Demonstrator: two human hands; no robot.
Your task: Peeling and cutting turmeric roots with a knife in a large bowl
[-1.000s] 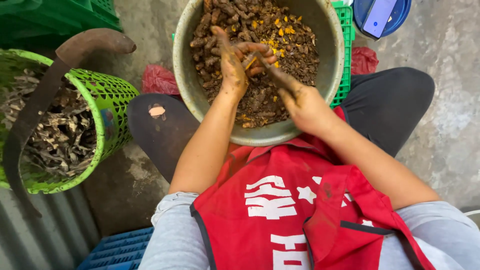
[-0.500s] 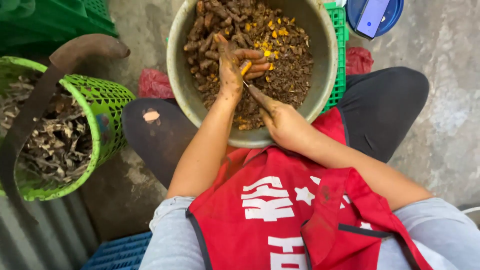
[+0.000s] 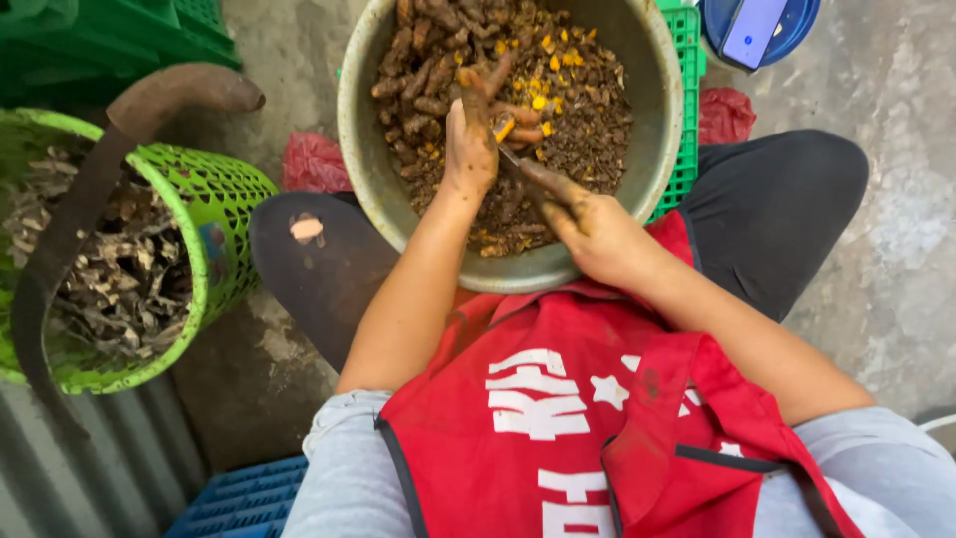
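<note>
— Both hands are sitting lower and nearer the body than half a second ago, while the metal basin (image 3: pixel 652 149) is looming larger as the head leans in. What is the left hand (image 3: pixel 470 149) doing?

— It is reaching into the basin, palm down, with its fingers curled around a brown root piece (image 3: pixel 513 122) whose cut end is showing orange. The hand itself is coated in dirt.

— And the right hand (image 3: pixel 596 231)?

— It is hovering over the basin's near rim, closed around a small blade (image 3: pixel 518 167) whose tip is pointing at the root in the left hand. The handle is hidden in the fist, so it may be a short paring knife; I cannot tell for sure.

— Where are the roots lying?

— A heap of whole brown roots (image 3: pixel 418 85) is filling the far left part of the basin, and orange chopped bits (image 3: pixel 558 75) are lying scattered over dark peelings towards the far right.

— What is surrounding the basin?

— It is resting between the person's knees, above a red apron (image 3: pixel 588 418). A green mesh basket (image 3: pixel 214 224) of dry scraps is standing well to the left, with a curved rusty blade (image 3: pixel 75 229) lying across it. A blue tub (image 3: pixel 797 25) is holding a phone (image 3: pixel 754 28) at the top right.
</note>
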